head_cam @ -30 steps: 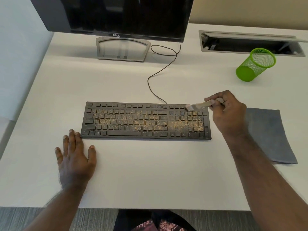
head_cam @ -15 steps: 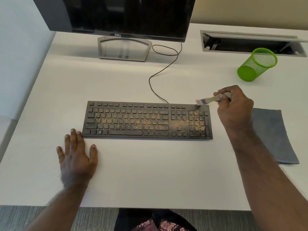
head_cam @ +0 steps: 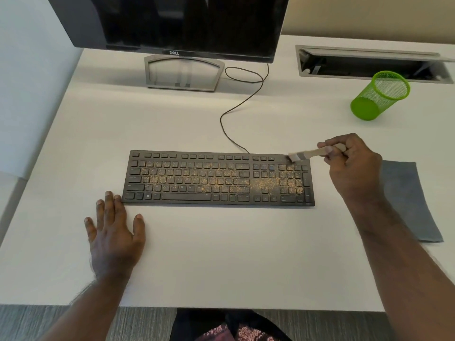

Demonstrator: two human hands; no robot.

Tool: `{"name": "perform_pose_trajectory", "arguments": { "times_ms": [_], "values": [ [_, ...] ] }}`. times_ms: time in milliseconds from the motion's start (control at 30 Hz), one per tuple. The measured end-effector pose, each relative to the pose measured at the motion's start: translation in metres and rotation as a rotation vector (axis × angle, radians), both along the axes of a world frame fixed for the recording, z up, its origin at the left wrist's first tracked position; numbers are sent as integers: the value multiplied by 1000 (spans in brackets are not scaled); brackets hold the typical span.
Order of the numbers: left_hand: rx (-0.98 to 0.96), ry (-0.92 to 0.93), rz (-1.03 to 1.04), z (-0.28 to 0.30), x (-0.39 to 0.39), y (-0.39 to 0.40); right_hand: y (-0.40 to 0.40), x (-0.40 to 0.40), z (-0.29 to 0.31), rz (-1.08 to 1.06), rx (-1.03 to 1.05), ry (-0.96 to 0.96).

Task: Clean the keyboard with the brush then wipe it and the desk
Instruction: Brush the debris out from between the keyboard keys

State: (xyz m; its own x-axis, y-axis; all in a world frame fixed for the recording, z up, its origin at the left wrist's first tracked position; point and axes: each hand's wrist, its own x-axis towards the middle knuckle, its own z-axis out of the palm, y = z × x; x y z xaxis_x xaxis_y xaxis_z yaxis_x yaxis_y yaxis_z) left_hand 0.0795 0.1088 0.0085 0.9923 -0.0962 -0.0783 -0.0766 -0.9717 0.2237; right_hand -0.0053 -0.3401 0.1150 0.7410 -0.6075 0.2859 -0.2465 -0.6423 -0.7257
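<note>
A black keyboard [head_cam: 216,179] lies across the white desk [head_cam: 221,254], its keys sprinkled with yellowish crumbs, thickest over the right half. My right hand [head_cam: 352,168] grips the wooden handle of a small brush [head_cam: 307,153]. The pale bristles touch the keyboard's top right corner. My left hand [head_cam: 114,232] rests flat on the desk with fingers spread, its fingertips at the keyboard's front left corner. A grey cloth [head_cam: 408,200] lies on the desk to the right, partly hidden by my right forearm.
A black monitor [head_cam: 177,23] on a grey stand [head_cam: 183,73] is at the back. The keyboard cable [head_cam: 242,104] loops toward it. A green mesh cup [head_cam: 379,96] stands at the back right, in front of an open cable hatch [head_cam: 371,64].
My right hand carried the brush rightward off the number pad toward the keyboard's top right corner, where the bristles now rest. My left hand stayed flat on the desk.
</note>
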Motion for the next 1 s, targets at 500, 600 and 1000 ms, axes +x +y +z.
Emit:
{"name": "perform_pose_trajectory", "arguments": {
  "times_ms": [500,600,1000],
  "values": [
    [-4,4,1,1,-1,0,-20,1,-5,-101,-27,31],
    [-8,2,2,2,0,-1,-26,2,-3,-133,1,0],
    [1,-3,3,0,0,0,-23,0,-6,-112,-3,-40]
  ]
}}
